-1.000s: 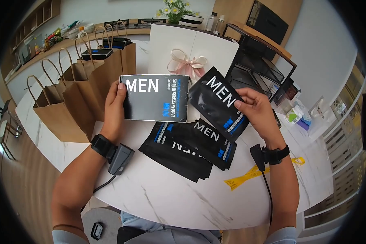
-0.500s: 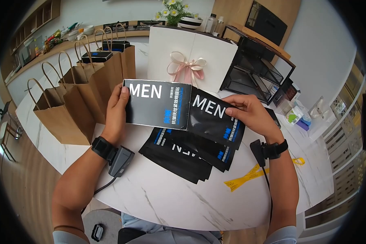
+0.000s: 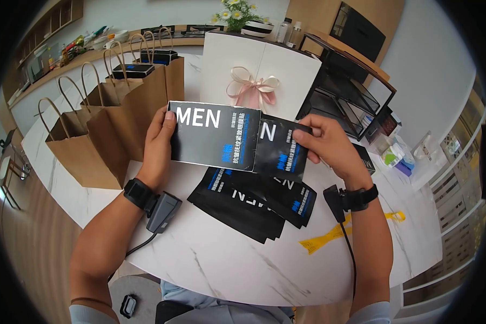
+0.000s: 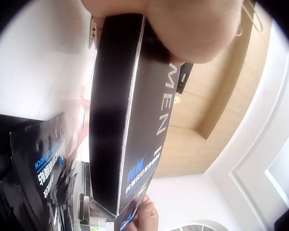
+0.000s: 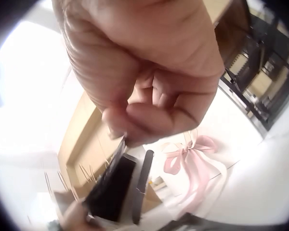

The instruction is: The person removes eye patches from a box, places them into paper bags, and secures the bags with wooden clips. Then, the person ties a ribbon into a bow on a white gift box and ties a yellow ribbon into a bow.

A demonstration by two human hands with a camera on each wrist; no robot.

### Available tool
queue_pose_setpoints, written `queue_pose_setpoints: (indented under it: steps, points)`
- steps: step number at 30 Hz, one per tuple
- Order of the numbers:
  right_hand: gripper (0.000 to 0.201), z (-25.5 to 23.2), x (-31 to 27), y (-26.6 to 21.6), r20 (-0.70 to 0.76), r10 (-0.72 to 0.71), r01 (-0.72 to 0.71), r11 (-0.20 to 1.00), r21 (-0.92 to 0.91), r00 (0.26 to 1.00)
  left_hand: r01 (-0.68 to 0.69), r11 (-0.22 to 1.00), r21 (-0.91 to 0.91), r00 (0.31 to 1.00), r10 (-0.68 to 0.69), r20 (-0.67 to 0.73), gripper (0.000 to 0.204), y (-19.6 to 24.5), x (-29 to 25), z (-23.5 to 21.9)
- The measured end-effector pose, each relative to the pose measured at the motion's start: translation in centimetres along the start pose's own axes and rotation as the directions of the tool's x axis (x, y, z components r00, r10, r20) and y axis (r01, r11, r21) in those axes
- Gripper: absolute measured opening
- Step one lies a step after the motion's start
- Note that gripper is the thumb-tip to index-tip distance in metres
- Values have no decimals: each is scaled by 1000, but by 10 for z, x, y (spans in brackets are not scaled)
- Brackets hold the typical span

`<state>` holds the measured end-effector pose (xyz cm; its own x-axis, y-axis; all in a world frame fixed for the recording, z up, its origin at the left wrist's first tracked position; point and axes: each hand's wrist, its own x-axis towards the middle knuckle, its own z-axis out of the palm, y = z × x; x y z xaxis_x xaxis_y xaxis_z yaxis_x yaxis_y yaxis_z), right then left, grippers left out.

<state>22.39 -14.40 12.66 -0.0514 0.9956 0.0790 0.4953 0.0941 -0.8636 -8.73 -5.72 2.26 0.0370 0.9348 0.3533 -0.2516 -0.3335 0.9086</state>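
Note:
My left hand grips a black box printed MEN by its left end, thumb on the front face. At the opposite end, my right hand pinches a black foil sachet by its outer edge, thumb in front. The sachet's left part is hidden in or behind the box, with only the last letter of its print showing. In the right wrist view, the box's end is open with a flap standing out. Below both hands, several similar sachets lie fanned on the marble-patterned table.
Brown paper bags stand in a row at left, black boxes showing at the far ones. Behind is a white case with a pink bow. A yellow strip lies at right, near a black rack.
My right hand has lowered the sachet and moved it left against the box's right end, so less of it shows. The box stays in my left hand, slightly shifted.

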Motion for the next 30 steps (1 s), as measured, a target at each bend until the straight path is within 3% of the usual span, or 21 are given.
queue_pose_setpoints:
  steps: [1, 3, 4, 9, 11, 15, 16, 18, 19, 21, 22, 23, 26, 29, 30]
  points:
    - [26, 3, -1, 2, 4, 1, -1, 1000, -3, 1000, 0, 1000, -3, 1000, 0, -4, 40, -1, 1, 0]
    - [24, 8, -3, 10, 35, -106, 93, 959, 267, 994, -7, 1000, 14, 1000, 7, 5, 41, 0, 1, 0]
    - [20, 13, -1, 10, 64, -132, 107, 948, 298, 989, -16, 999, 34, 1000, 15, 18, 41, 0, 1, 2]
    - [15, 49, 2, 2, 71, -98, 75, 960, 270, 993, -16, 1000, 7, 996, 16, 86, 40, -2, 1, 0]
    - [14, 60, 1, -2, -5, -65, 64, 980, 188, 998, -20, 1000, 3, 995, 20, 96, 40, -3, 3, -3]
    - [17, 64, 2, 1, -1, -143, 133, 918, 373, 990, 50, 998, -48, 995, -46, 85, 40, -6, 5, -7]
    - [17, 61, 1, 3, 1, -142, 131, 919, 373, 990, 60, 997, -51, 995, -56, 78, 40, -6, 5, -8]
    - [26, 47, -3, 8, -3, -183, 182, 977, 108, 983, 78, 994, -81, 997, -76, 32, 40, -4, 3, -3]
    - [26, 44, -2, 13, 4, -185, 184, 977, 105, 983, 92, 989, -113, 996, -93, -9, 40, -3, 2, -3]
    - [53, 41, 5, 32, -193, -419, 430, 903, 15, 887, 146, 975, -165, 989, -147, 7, 40, -1, 2, -5]
    - [97, 35, 6, 33, -63, -456, 455, 890, -26, 888, 202, 956, -211, 979, -199, 34, 39, 0, 2, -6]
    - [97, 36, 5, 35, -66, -457, 456, 890, -25, 887, 201, 957, -209, 979, -198, 36, 39, 1, 2, -6]
    - [142, 50, 8, 32, 104, -518, 527, 843, -105, 849, 253, 931, -263, 967, -232, 109, 38, 5, 1, -1]
    - [138, 62, 11, 20, 8, -600, 600, 799, -33, 800, 322, 911, -257, 946, -299, 124, 37, 11, -2, 0]
    - [129, 65, 9, 13, -4, -613, 613, 790, 18, 790, 336, 900, -277, 941, -308, 141, 37, 10, -1, -1]
